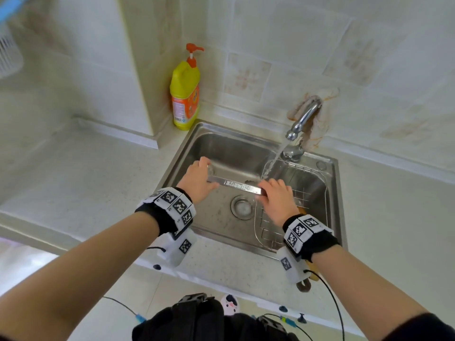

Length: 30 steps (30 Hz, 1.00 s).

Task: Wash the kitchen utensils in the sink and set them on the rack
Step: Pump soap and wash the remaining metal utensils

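Left hand [197, 181] and right hand [277, 199] hide both utensil [236, 187] ends.

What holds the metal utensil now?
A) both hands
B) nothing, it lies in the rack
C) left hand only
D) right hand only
A: the left hand grips one end of the metal utensil and the right hand the other, over the sink.

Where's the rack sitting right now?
Head view: the wire rack sits inside the sink's right half, below the running faucet, under the right hand gripping the metal utensil.
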Tool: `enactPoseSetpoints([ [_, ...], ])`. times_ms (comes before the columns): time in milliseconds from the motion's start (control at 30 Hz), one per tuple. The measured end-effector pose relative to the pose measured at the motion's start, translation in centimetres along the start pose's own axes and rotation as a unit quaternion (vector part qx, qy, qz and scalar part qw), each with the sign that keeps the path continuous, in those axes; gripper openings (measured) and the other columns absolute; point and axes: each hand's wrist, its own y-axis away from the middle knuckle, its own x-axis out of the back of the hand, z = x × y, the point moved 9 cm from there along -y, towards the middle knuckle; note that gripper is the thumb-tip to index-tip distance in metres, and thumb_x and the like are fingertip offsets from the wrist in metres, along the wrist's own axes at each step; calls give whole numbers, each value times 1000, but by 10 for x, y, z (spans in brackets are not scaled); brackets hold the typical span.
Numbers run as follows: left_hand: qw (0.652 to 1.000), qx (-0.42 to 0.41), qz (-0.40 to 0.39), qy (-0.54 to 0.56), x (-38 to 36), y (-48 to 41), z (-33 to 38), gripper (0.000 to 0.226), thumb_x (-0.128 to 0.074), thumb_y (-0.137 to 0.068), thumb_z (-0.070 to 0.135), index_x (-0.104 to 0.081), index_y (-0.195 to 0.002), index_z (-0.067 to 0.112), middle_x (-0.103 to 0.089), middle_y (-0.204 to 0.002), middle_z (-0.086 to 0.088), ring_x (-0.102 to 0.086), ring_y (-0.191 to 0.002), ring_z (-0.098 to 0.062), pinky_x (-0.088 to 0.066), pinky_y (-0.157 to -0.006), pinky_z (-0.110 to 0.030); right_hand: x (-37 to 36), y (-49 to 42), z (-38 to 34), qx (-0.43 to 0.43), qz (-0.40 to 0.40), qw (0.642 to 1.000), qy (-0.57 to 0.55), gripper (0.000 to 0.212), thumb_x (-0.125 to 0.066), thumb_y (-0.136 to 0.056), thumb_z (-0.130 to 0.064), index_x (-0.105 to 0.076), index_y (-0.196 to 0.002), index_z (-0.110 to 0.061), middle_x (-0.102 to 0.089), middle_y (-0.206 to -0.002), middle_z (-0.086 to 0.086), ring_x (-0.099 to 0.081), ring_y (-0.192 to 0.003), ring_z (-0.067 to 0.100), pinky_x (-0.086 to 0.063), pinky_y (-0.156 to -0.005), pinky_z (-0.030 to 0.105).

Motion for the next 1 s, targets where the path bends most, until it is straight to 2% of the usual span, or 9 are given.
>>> enactPoseSetpoints([
  [133,983,84,70,147,5,3,-10,58,-59,-89,15,-28,-135,-1,-39,-134,-20,-45,-119,-29,-35,-94,-25,13,-1,7,-47,31,998,-8,29,-46,-96,-34,-53,-121,-22,-54,-115,0,-43,-111,22,-30,-95,36],
  [300,959,161,59,227,0,9,-27,47,-52,-93,18,-33,-133,2,-55,-103,-8,-55,-111,-27,-39,-90,-28,15,-2,-2,-45,44,998,-14,31,-50,-93,-34,-54,-124,-27,-57,-114,-1,-45,-110,21,-31,-93,35],
  [533,927,217,64,299,-4,16,-53,50,-51,-92,11,-32,-138,3,-59,-119,-16,-58,-107,-26,-44,-100,-34,4,-15,-30,-18,35,998,-54,28,-55,-92,-32,-61,-117,-21,-60,-109,1,-51,-104,20,-35,-92,33],
  [633,904,228,62,358,-12,15,-56,21,-50,-92,4,-54,-112,3,-62,-89,-12,-58,-93,-25,-46,-99,-39,1,-18,-38,-7,29,999,-44,24,-55,-91,-31,-63,-112,-21,-61,-104,2,-53,-100,22,-37,-88,34],
  [700,870,252,56,421,-20,16,-63,12,-49,-92,2,-61,-93,-1,-61,-83,-12,-60,-83,-24,-49,-95,-37,1,-21,-45,-5,23,999,-36,23,-53,-92,-31,-64,-108,-20,-62,-101,4,-54,-98,23,-39,-87,35],
  [767,826,269,48,494,-30,17,-65,12,-49,-92,-1,-60,-93,-6,-61,-90,-15,-60,-81,-22,-50,-88,-30,0,-24,-55,3,14,999,-34,24,-51,-93,-32,-64,-107,-19,-61,-101,5,-55,-97,23,-42,-87,36],
  [833,801,263,60,534,-32,19,-61,21,-48,-91,-6,-55,-109,-14,-61,-91,-17,-59,-81,-20,-51,-79,-22,0,-27,-68,14,8,999,-34,26,-50,-93,-33,-63,-110,-19,-61,-103,5,-56,-99,24,-42,-88,37],
  [900,783,252,71,564,-30,19,-55,35,-46,-91,-8,-44,-124,-18,-58,-114,-27,-57,-79,-19,-52,-67,-16,2,-31,-77,21,6,999,-34,27,-50,-93,-33,-63,-112,-19,-61,-106,5,-56,-103,24,-42,-89,37],
  [1000,765,251,55,590,-34,13,-44,38,-44,-92,-8,-40,-128,-17,-45,-135,-31,-56,-113,-32,-53,-74,-18,4,-40,-86,27,8,999,-39,26,-49,-92,-33,-64,-108,-18,-63,-104,5,-57,-102,25,-44,-85,36],
])
